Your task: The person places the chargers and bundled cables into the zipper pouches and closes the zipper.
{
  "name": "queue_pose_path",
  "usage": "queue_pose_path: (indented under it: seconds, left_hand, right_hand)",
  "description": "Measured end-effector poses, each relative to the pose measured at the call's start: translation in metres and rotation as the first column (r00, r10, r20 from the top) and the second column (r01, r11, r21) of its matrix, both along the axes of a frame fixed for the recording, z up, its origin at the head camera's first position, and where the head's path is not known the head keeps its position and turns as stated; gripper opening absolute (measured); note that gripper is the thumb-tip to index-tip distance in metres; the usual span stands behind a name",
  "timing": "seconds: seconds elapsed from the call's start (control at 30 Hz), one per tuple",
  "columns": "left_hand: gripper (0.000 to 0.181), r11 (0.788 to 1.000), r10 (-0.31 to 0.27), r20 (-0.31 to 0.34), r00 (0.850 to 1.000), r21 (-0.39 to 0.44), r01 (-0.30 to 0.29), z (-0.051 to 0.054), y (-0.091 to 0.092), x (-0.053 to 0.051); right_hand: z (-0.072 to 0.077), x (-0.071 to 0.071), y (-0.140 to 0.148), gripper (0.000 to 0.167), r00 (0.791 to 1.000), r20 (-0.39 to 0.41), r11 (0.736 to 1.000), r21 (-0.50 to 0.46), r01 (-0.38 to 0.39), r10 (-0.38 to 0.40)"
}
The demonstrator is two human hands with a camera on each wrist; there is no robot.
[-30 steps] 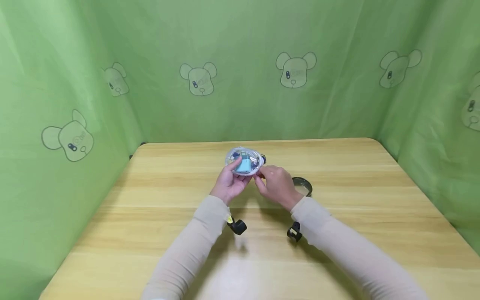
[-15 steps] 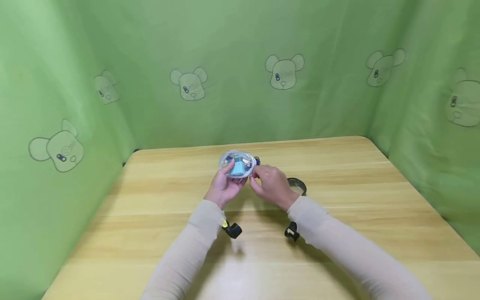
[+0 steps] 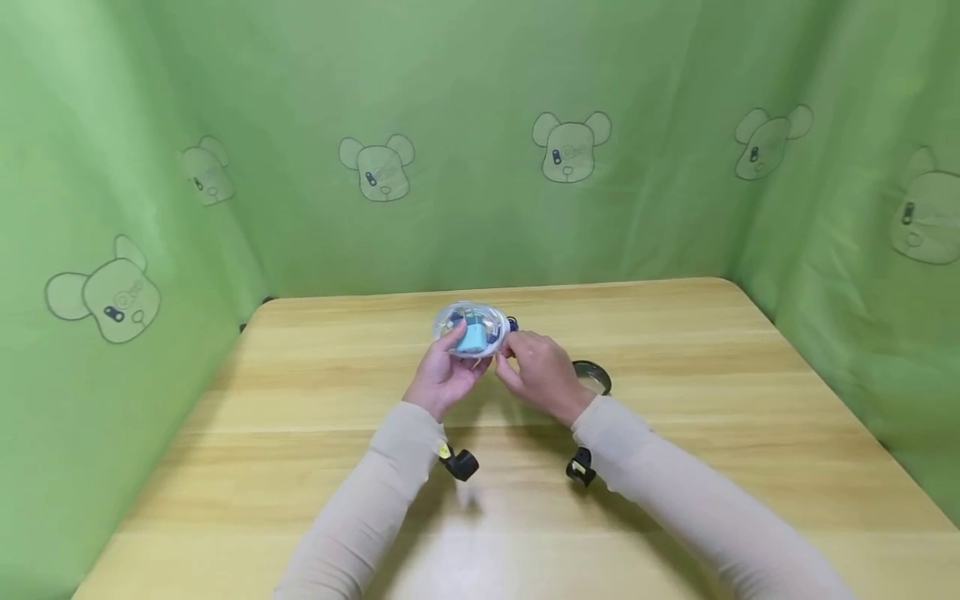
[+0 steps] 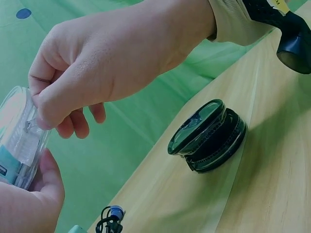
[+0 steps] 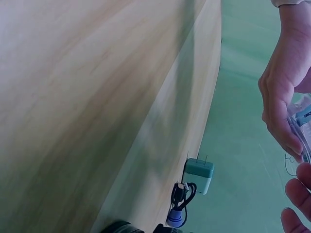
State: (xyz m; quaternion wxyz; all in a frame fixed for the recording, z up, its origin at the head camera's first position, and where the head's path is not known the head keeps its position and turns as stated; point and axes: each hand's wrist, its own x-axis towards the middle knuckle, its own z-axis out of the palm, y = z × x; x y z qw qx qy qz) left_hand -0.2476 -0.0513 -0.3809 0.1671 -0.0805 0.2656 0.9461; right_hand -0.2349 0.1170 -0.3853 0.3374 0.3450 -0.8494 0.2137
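A clear, oval storage case (image 3: 491,312) is held up over the table by my left hand (image 3: 442,371), thumb across its front and fingers beneath. Something light blue (image 4: 8,162) shows inside it, along with small items too unclear to name. My right hand (image 3: 543,371) pinches the case's right edge between thumb and index finger, as the left wrist view shows; a small pull-like piece sits by the thumb tip. In the right wrist view, only some right-hand fingertips (image 5: 297,194) appear near the case, opposite the left hand.
Behind the hands on the table, a teal plug charger (image 5: 198,175) stands beside a bundled black cable (image 5: 181,199) with a blue connector. A dark oval case (image 4: 209,138) sits gaping near the right wrist. Green curtains (image 3: 480,208) enclose the wooden table (image 3: 675,467).
The head view shifts, so hands and case appear slightly farther left. Both hands keep their hold on the clear case, with little other visible change.
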Motion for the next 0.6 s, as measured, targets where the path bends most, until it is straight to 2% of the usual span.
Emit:
queue_pose_path:
  seconds: [0.6]
  left_hand:
    - [0.061, 1.0, -0.017, 0.004, 1.0, -0.007, 0.017, -0.0016, -0.0021, -0.0046]
  right_hand:
    - [-0.0022, -0.0085, 0.0057, 0.009, 1.0, -0.011, 0.999, 0.028, -0.029, 0.029]
